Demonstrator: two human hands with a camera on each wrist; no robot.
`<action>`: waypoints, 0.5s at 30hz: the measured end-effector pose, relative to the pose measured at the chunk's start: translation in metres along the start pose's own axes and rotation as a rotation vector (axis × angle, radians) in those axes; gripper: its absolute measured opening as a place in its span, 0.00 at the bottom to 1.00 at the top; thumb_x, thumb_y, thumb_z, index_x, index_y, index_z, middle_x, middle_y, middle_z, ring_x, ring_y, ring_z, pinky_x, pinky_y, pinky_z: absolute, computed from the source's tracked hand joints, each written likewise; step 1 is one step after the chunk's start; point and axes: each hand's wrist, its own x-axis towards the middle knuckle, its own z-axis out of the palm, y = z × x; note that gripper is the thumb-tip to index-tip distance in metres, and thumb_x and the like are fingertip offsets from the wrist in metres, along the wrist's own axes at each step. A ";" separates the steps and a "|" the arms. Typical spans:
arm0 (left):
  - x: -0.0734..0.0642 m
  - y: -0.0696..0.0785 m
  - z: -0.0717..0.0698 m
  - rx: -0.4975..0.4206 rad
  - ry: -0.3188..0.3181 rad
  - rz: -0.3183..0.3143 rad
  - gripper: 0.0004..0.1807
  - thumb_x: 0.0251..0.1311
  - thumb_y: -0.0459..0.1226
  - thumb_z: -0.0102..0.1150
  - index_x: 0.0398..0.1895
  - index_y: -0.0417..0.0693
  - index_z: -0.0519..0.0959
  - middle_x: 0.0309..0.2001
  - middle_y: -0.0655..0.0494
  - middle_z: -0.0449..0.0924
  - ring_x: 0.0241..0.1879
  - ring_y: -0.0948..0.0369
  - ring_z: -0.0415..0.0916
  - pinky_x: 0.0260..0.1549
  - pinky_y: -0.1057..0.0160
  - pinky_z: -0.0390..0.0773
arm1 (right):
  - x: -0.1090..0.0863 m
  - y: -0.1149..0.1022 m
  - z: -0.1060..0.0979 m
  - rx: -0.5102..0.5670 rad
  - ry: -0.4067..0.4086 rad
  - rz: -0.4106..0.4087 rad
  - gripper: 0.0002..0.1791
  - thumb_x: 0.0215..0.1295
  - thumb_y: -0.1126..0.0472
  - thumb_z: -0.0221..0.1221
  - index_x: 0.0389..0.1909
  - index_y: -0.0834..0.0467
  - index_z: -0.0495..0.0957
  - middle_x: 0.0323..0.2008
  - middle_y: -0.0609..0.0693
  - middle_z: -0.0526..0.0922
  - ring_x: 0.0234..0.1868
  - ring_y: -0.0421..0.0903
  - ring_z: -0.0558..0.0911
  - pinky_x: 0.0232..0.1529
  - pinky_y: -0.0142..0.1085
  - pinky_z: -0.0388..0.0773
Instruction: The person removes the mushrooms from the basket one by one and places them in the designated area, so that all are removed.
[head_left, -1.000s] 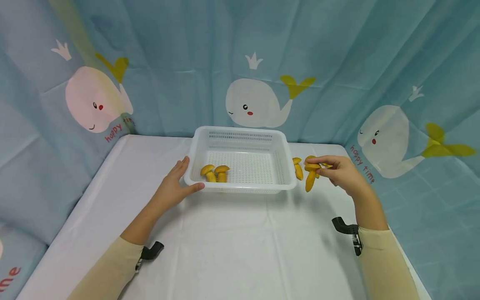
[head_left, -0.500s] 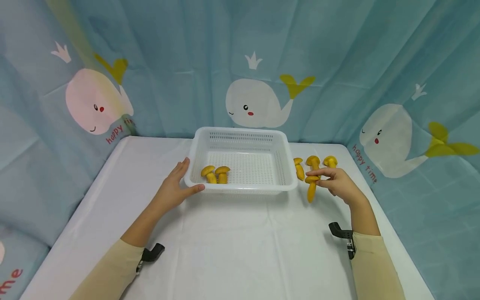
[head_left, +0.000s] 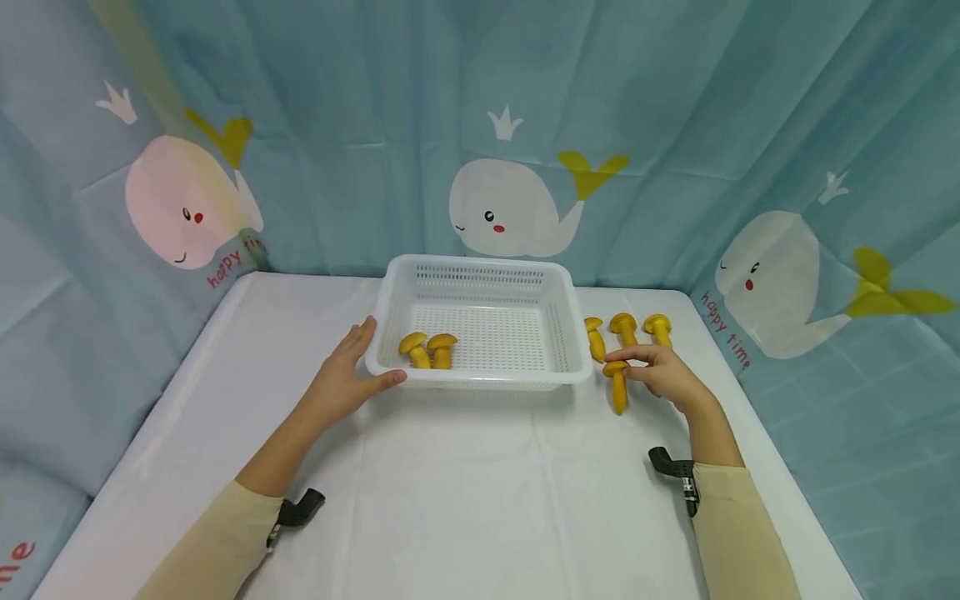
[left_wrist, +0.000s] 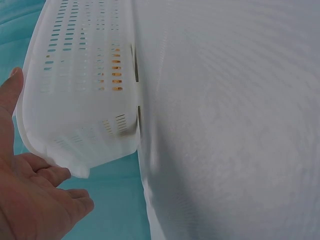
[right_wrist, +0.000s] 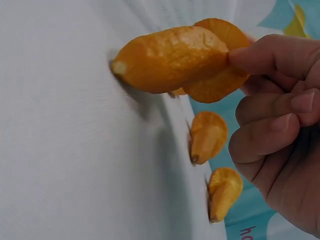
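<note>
My left hand [head_left: 337, 385] holds the front left corner of a white plastic basket [head_left: 487, 377], thumb at the front rim and fingers along the left side. In the left wrist view, the fingers [left_wrist: 52, 175] are by the basket's corner. Two yellow mushrooms [head_left: 442, 352] stand inside it, leaning on the front wall. To the basket's right, my right hand [head_left: 666, 380] pinches another yellow mushroom [head_left: 618, 393] near its cap, the stem pointing toward me. The right wrist view shows the stem's end [right_wrist: 120, 68] close to the tablecloth.
Behind my right hand, three more yellow mushrooms lie in a row: a left one [head_left: 596, 340], a middle one [head_left: 623, 327] and a right one [head_left: 658, 327]. A white cloth [head_left: 450, 483] covers the table. Blue whale-print curtains [head_left: 345, 167] stand around it.
My right hand has brought its mushroom toward me and down, uncovering the ones behind it. My left hand and the basket have stayed put.
</note>
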 end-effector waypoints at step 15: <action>0.000 -0.001 0.000 -0.007 0.004 0.009 0.65 0.51 0.69 0.68 0.84 0.65 0.39 0.84 0.58 0.36 0.83 0.47 0.34 0.71 0.27 0.50 | 0.013 0.020 0.011 0.067 -0.037 -0.009 0.18 0.73 0.57 0.61 0.61 0.55 0.83 0.32 0.52 0.85 0.12 0.43 0.58 0.16 0.31 0.59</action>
